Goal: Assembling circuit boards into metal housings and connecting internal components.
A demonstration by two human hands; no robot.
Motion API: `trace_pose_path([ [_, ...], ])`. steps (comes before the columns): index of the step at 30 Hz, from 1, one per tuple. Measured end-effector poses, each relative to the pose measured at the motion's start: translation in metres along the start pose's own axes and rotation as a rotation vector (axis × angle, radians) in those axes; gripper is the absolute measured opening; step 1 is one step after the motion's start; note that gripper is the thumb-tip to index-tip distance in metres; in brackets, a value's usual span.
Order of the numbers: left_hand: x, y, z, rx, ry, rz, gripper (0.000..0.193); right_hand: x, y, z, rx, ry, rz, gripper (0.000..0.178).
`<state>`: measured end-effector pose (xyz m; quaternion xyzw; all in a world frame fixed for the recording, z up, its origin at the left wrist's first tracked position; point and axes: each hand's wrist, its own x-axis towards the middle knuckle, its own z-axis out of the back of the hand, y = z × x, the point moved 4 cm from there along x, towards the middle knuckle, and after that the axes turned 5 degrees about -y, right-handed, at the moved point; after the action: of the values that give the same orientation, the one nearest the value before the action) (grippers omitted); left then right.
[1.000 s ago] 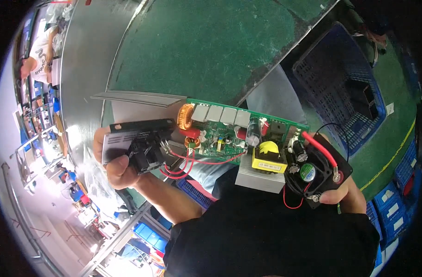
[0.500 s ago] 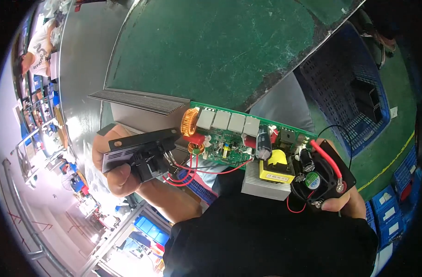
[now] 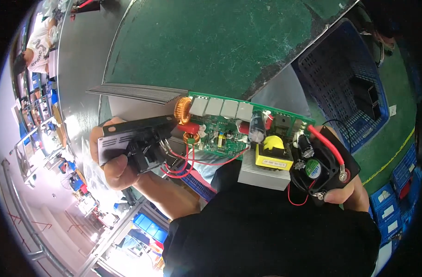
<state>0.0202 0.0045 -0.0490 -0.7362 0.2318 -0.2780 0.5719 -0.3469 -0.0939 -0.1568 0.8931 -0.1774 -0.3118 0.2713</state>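
My left hand (image 3: 116, 173) grips a black end panel (image 3: 132, 129) with sockets on its inner side, thumb on the near face. Thin red wires run from the sockets to a green circuit board (image 3: 220, 138). My right hand (image 3: 347, 196) holds a black fan panel (image 3: 352, 166) at the board's right end, thumb near a metal terminal. A thick red cable (image 3: 330, 145) joins that panel to the board. The board carries a copper coil (image 3: 182, 111), grey block components, a yellow transformer (image 3: 273, 159) and a silver heat sink (image 3: 262, 176). A finned metal housing (image 3: 141, 93) lies behind the left panel.
A green-topped workbench (image 3: 206, 46) lies ahead, with a grey metal surface (image 3: 84, 60) at its left. At right on the floor stands a blue crate (image 3: 333, 74) with a dark part inside. Smaller blue bins (image 3: 386, 214) are lower right. Another person (image 3: 38, 46) is far left.
The held assembly has shifted slightly left and up. The left panel has tilted a little, showing more of its slotted face. Both hands keep their holds.
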Motion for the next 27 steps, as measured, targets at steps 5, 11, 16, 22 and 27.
trace_pose_path([
  [5, -0.004, -0.02, 0.004, 0.855, -0.295, -0.442, 0.038, -0.011, 0.017, -0.006, -0.025, 0.047, 0.004, 0.097],
  [11, 0.034, 0.006, 0.09, 1.224, -0.585, 0.04, 0.06, -0.024, 0.019, -0.017, -0.04, -0.09, -0.075, 0.111],
  [16, 0.029, 0.008, 0.101, 1.103, -0.525, 0.015, 0.062, -0.012, 0.021, -0.019, -0.151, 0.047, -0.113, 0.11],
  [22, 0.026, 0.02, 0.114, 1.274, -0.314, -0.294, 0.057, -0.003, 0.024, -0.05, -0.176, 0.033, -0.135, 0.097],
  [27, 0.03, 0.027, 0.126, 0.886, -0.544, -0.112, 0.041, 0.006, 0.021, -0.055, -0.241, 0.073, -0.067, 0.084],
])
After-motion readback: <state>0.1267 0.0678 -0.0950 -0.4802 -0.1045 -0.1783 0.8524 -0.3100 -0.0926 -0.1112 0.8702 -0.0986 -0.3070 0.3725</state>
